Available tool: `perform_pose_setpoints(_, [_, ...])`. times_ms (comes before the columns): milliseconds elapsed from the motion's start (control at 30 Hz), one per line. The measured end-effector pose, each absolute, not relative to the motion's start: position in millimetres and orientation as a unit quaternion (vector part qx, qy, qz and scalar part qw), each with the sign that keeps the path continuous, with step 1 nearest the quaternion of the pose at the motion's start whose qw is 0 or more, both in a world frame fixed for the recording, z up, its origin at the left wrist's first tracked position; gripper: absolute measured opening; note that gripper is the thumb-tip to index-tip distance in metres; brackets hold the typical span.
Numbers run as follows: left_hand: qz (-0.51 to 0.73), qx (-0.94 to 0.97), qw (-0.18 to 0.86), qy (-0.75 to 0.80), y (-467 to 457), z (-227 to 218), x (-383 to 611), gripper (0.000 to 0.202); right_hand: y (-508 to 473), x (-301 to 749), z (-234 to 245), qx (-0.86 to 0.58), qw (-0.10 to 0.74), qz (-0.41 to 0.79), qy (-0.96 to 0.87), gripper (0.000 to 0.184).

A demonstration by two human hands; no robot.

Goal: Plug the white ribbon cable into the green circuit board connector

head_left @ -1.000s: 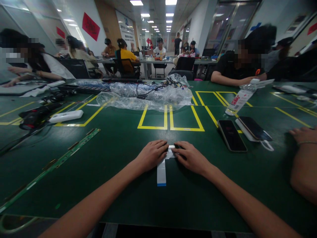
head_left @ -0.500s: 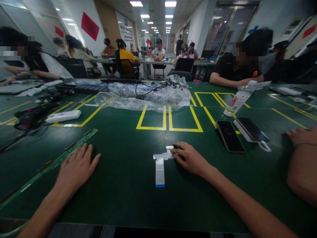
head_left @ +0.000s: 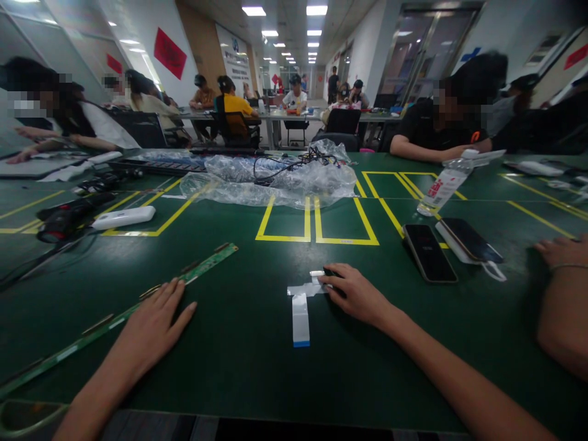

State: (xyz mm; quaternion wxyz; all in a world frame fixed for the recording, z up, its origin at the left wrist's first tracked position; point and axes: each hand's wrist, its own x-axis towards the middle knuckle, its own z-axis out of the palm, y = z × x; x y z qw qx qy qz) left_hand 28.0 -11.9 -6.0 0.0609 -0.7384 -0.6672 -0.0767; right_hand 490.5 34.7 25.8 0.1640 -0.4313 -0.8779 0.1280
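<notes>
Flat ribbon cable [head_left: 301, 318], white with a blue tip, lies flat on the green table [head_left: 257, 373], centre front, blue end toward the person.

Right hand [head_left: 356, 295]: palm down, fingers extended, grasping nothing. The fingertips press the cable's T-shaped far end, apparently to pin it flat.

Left hand [head_left: 154, 321]: spread wide, resting on the long green circuit strip [head_left: 209, 262], which runs diagonally, well left of the cable. The flat palm likely steadies it.

Bottle [head_left: 443, 187]: red label, print unreadable. Red wall banner [head_left: 169, 53]: characters illegible. Two phones [head_left: 429, 252]: face up, screens dark.
</notes>
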Motion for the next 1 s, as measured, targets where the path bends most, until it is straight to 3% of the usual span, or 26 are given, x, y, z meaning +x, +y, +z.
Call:
perform_pose_setpoints(400, [-0.044, -0.908, -0.027, -0.415, 41.4, 29.6, 237.9, 0.054, 33.4, 491.8, 28.1, -0.423, 0.177, 0.101, -0.883, 0.031])
perform_pose_setpoints(1000, [-0.209, -0.907, -0.056, -0.362, 79.5, 7.2, 255.2, 0.022, 38.8, 496.1, 25.7, -0.419, 0.172, 0.123, -0.883, 0.036])
